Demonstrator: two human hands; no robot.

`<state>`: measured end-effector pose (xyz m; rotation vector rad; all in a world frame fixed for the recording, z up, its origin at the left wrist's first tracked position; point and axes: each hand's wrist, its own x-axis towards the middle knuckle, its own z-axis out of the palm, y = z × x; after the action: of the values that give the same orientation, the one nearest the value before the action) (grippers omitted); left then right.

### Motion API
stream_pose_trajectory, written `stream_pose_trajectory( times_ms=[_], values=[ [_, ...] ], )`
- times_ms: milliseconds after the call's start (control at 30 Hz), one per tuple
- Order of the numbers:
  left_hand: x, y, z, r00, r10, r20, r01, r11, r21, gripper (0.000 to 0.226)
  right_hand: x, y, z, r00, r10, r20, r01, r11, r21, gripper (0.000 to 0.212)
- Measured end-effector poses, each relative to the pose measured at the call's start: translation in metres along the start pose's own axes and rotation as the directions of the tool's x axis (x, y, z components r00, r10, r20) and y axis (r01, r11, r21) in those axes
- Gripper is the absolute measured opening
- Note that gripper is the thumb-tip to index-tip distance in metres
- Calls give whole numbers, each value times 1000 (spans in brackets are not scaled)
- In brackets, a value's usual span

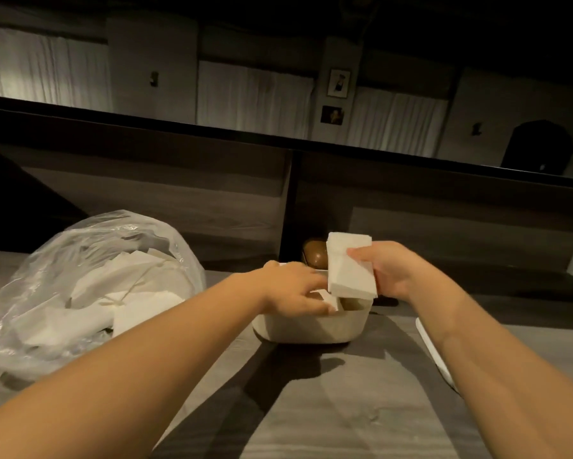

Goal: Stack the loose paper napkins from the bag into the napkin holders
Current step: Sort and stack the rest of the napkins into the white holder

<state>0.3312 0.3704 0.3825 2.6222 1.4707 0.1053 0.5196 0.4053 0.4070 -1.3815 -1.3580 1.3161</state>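
Head view: the right hand [398,271] grips a stack of napkins [349,266], tilted, its lower end entering the white napkin holder [311,327] near the counter's [344,419] far edge. The left hand [295,288] reaches into the holder, fingertips hidden, so its grip cannot be judged. The clear bag [89,286] of loose napkins sits toward the left edge. A brown object [315,257] behind the holder is half hidden.

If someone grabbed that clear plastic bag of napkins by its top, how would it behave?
The plastic bag would probably sag and crumple, since its thin film already slumps. It is likely light for its bulk, holding only loose napkins, which may shift.
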Motion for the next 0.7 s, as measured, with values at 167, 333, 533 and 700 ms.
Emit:
stream_pose_trajectory(
  times_ms=[167,333,533,700],
  values=[
    [-4,-19,7,997,70,41,-76,985,154,46,28,5,15,977,209,38,-194,951,-243,60],
    [-6,-26,19,999,54,-1,-54,996,65,43,41,8,30,966,256,-18,-233,842,-486,63],
    [-15,-20,17,995,31,-91,-39,995,-94,64,42,12,43,947,319,-28,-277,771,-573,55],
    [-15,-19,19,993,14,-117,-25,996,-91,78,29,-4,39,950,312,0,-253,771,-584,51]
  ],
)
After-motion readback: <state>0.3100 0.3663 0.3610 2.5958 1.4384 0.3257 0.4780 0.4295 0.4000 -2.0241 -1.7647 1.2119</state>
